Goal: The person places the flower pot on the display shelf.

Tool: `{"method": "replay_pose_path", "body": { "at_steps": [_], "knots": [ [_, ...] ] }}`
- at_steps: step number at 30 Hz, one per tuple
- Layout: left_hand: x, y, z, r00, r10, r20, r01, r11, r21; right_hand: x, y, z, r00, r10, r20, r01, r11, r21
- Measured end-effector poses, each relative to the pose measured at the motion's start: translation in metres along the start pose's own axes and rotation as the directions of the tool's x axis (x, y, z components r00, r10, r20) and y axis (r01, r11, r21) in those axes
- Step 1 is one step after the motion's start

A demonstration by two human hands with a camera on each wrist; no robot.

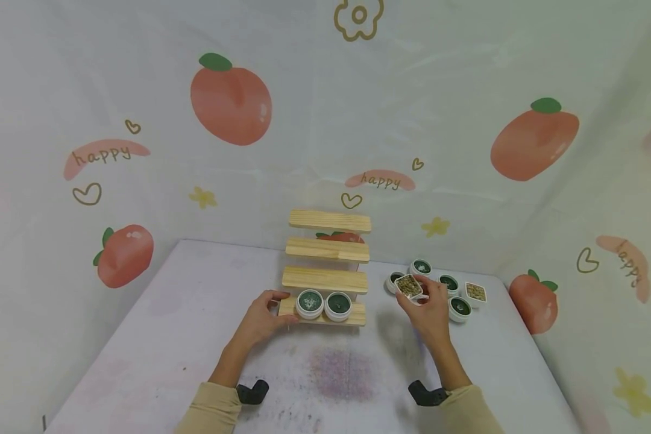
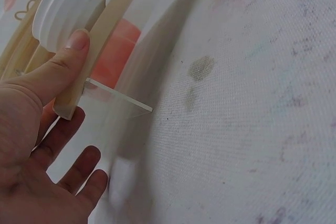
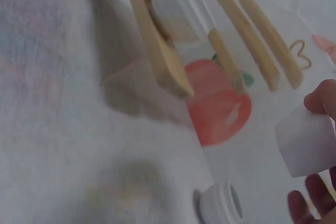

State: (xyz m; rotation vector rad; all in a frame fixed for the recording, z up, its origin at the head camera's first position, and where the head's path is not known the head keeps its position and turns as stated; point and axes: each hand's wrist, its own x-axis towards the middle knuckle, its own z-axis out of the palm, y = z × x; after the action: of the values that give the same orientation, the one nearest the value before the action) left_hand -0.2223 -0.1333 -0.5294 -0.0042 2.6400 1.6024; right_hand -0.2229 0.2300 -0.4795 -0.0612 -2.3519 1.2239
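A stepped rack with pale wooden planks (image 1: 324, 278) and clear supports stands mid-table. My left hand (image 1: 261, 319) holds the left end of its lowest plank, thumb (image 2: 63, 69) over the wood and a finger beneath. On that plank two round white pots (image 1: 310, 304) with dark green tops sit side by side, the left one close to my thumb. To the right of the rack, my right hand (image 1: 430, 308) pinches a small square white pot (image 1: 408, 286) with greenish-brown grainy contents. The right wrist view shows this square pot (image 3: 305, 141) raised above the table.
Behind and beside my right hand stand several round white pots (image 1: 460, 308) with dark green tops. Another square pot (image 1: 475, 293) with grainy contents is at the far right. A printed white cloth backdrop (image 1: 314, 120) rises behind the table (image 1: 222, 289).
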Motion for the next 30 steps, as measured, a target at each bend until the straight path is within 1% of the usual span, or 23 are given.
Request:
{"method": "replay_pose_path", "body": {
  "at_steps": [6,9,10,12,14,16,17,19,20,22,26,30],
  "knots": [
    [-0.001,-0.003,0.000,1.000,-0.007,0.007,0.007,1.000,-0.009,-0.002,-0.023,0.008,0.992,-0.032,0.121,0.024,0.998,0.064],
    [-0.002,-0.004,-0.001,1.000,-0.006,0.004,0.006,1.000,-0.008,-0.001,-0.033,0.013,0.984,-0.062,0.166,0.042,0.992,0.121],
    [-0.002,-0.004,-0.001,1.000,-0.005,0.004,0.005,1.000,-0.010,-0.001,-0.038,0.014,0.982,-0.059,0.181,0.034,0.990,0.138],
    [-0.002,-0.004,0.000,1.000,-0.003,0.005,0.003,1.000,-0.013,-0.002,-0.056,0.013,0.976,-0.048,0.213,0.015,0.988,0.155],
    [-0.001,-0.004,-0.001,1.000,0.000,0.007,0.000,1.000,-0.019,-0.001,-0.064,0.016,0.970,-0.039,0.241,-0.005,0.984,0.180],
    [-0.001,-0.004,-0.001,1.000,-0.001,0.009,0.001,1.000,-0.020,-0.001,-0.070,0.021,0.962,-0.056,0.267,0.002,0.980,0.200],
    [0.000,-0.003,-0.001,1.000,-0.001,0.009,0.001,1.000,-0.018,0.000,-0.071,0.023,0.957,-0.078,0.278,0.019,0.978,0.208],
    [0.000,-0.004,-0.001,1.000,0.001,0.009,-0.001,1.000,-0.013,0.002,-0.066,0.032,0.947,-0.120,0.297,0.051,0.972,0.231],
    [0.001,-0.004,-0.001,1.000,0.002,0.008,-0.002,1.000,-0.010,0.003,-0.068,0.034,0.941,-0.144,0.307,0.070,0.968,0.240],
    [0.001,-0.003,-0.001,1.000,0.004,0.008,-0.004,1.000,-0.010,0.005,-0.073,0.039,0.928,-0.164,0.334,0.087,0.968,0.235],
    [0.001,-0.003,-0.001,1.000,0.009,0.007,-0.009,1.000,-0.013,0.009,-0.082,0.048,0.900,-0.170,0.402,0.078,0.969,0.235],
    [-0.001,-0.002,0.000,1.000,0.000,0.009,0.000,1.000,-0.017,0.011,-0.088,0.062,0.871,-0.159,0.465,0.046,0.969,0.244]
  ]
}}
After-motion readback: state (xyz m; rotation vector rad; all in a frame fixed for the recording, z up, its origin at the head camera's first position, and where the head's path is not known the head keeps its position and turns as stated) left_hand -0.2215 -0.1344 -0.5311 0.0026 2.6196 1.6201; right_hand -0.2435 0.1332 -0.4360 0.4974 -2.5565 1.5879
